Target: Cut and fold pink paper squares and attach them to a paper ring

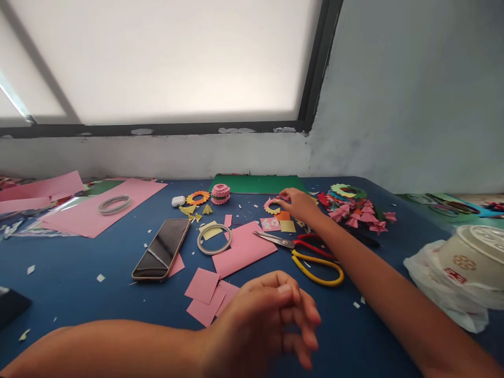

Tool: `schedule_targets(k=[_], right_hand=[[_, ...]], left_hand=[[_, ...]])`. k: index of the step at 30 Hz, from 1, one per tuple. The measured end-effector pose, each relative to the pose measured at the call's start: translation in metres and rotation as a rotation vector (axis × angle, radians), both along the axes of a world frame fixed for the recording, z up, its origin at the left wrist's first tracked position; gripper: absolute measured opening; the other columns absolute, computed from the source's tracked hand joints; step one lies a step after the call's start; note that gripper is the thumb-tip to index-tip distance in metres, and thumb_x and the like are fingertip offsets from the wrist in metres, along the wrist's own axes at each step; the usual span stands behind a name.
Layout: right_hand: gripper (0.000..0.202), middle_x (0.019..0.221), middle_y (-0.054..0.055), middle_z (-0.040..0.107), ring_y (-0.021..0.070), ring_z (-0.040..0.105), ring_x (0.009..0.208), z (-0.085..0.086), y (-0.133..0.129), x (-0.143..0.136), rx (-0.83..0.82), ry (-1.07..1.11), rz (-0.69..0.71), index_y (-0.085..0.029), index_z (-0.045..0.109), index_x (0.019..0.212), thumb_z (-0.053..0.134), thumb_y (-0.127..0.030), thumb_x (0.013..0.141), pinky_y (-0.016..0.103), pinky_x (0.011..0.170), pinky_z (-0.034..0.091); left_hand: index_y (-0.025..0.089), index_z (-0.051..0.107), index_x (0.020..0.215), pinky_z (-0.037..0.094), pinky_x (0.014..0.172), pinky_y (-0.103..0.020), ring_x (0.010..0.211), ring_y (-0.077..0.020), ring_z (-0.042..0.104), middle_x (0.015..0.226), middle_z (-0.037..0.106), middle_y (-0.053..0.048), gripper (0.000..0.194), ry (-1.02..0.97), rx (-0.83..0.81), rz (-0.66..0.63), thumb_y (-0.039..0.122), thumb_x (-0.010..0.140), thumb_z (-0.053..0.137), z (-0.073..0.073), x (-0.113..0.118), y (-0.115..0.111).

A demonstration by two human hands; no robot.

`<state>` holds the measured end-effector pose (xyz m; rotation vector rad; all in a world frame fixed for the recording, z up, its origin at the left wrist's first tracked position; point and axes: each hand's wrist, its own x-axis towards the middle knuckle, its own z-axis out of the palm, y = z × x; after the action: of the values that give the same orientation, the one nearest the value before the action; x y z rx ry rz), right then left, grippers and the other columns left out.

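My left hand [271, 315] is raised over the near part of the blue table, fingers curled loosely and apart, nothing in it. My right hand [299, 203] reaches to the back, its fingertips at a pink and yellow paper ring [272, 205]; whether they grip it is too small to tell. Near its wrist are a patterned pink square [270, 224] and a yellow square [287, 226]. Open scissors [315, 260] with red and yellow handles lie below my right forearm. Pink squares [202, 285] overlap left of my left hand, below a larger pink sheet [248, 249] and a tape roll [214, 240].
A phone [161, 249] lies left of centre. Pink sheets with another tape roll [115, 205] are at the back left. Folded pink pieces [366, 214] pile up at the right, beyond my forearm. A bowl [472, 257] in a plastic bag stands far right.
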<state>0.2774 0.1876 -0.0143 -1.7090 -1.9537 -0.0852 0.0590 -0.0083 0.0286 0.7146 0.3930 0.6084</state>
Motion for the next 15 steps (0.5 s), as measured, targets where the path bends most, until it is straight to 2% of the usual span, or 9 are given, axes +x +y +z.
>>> schedule_targets(k=[3,6,10,15], right_hand=[[0.028,0.115,0.01,0.058,0.0188,0.058,0.096,-0.003,0.014,-0.007,-0.06,-0.092,0.027,-0.017,0.056,0.112,0.053,-0.029,0.087,0.032,0.081,0.046],[0.027,0.116,0.008,0.055,0.0186,0.057,0.096,-0.005,0.025,-0.011,-0.141,-0.162,0.041,-0.018,0.054,0.114,0.051,-0.031,0.089,0.039,0.081,0.049],[0.027,0.116,0.007,0.055,0.0183,0.057,0.096,-0.007,0.032,-0.011,-0.194,-0.195,0.04,-0.019,0.054,0.113,0.051,-0.031,0.089,0.038,0.081,0.049],[0.025,0.114,0.008,0.056,0.018,0.058,0.095,0.001,0.028,-0.01,-0.147,-0.165,0.033,-0.019,0.055,0.111,0.05,-0.03,0.09,0.038,0.081,0.049]], left_hand=[[0.013,0.055,0.07,0.043,0.048,-0.016,0.056,-0.0077,0.052,0.071,0.056,-0.002,0.017,0.045,-0.116,0.054,0.026,0.072,0.066,-0.003,0.014,0.01],[0.013,0.054,0.071,0.043,0.046,-0.016,0.056,-0.008,0.052,0.07,0.056,-0.002,0.019,0.078,-0.152,0.063,0.025,0.071,0.068,-0.01,0.012,0.011],[0.012,0.055,0.072,0.044,0.047,-0.015,0.057,-0.0075,0.053,0.07,0.056,-0.002,0.016,0.078,-0.157,0.048,0.024,0.074,0.067,-0.012,0.01,0.009],[0.012,0.055,0.07,0.044,0.048,-0.015,0.055,-0.0068,0.052,0.069,0.056,-0.001,0.02,0.089,-0.13,0.065,0.026,0.072,0.069,-0.014,0.013,0.01]])
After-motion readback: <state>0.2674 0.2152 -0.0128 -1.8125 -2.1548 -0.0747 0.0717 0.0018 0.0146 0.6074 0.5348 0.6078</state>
